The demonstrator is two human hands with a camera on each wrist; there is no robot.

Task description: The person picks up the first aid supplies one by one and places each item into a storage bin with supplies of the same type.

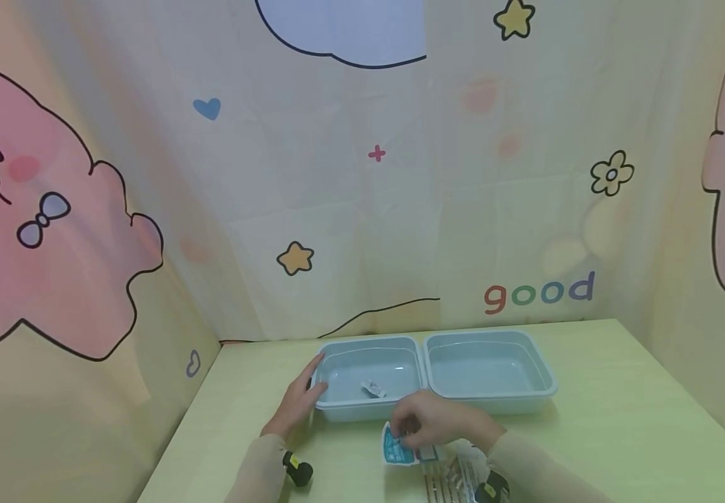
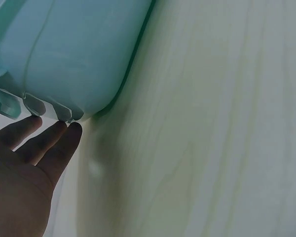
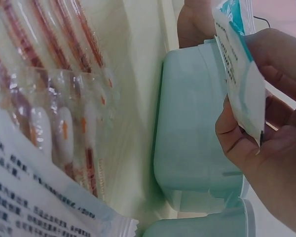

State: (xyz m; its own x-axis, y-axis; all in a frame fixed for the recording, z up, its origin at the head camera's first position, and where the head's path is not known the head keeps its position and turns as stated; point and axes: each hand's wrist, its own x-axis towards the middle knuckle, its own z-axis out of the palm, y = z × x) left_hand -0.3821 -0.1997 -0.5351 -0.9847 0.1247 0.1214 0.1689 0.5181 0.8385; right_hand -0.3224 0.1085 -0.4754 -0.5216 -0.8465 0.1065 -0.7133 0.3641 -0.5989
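Observation:
My right hand (image 1: pixel 431 419) pinches a small flat teal-and-white sachet (image 1: pixel 398 450) in front of the bins. The right wrist view shows its printed white side (image 3: pixel 239 79) upright between thumb and fingers. At the left end of the left light-blue plastic bin (image 1: pixel 371 405), my left hand (image 1: pixel 293 405) holds the rim, thumb over the edge. Its fingers (image 2: pixel 54 148) reach the outside just below the rim in the left wrist view. A small silvery-white packet (image 1: pixel 373 388) lies inside this bin.
A second light-blue bin (image 1: pixel 494 405) stands against the right side of the first. Clear-wrapped swabs (image 1: pixel 441 483) with brown stems lie near the right wrist, partly hidden by it. A white printed packet (image 3: pixel 34 192) lies close by. Patterned curtains enclose the pale table (image 1: pixel 620 419).

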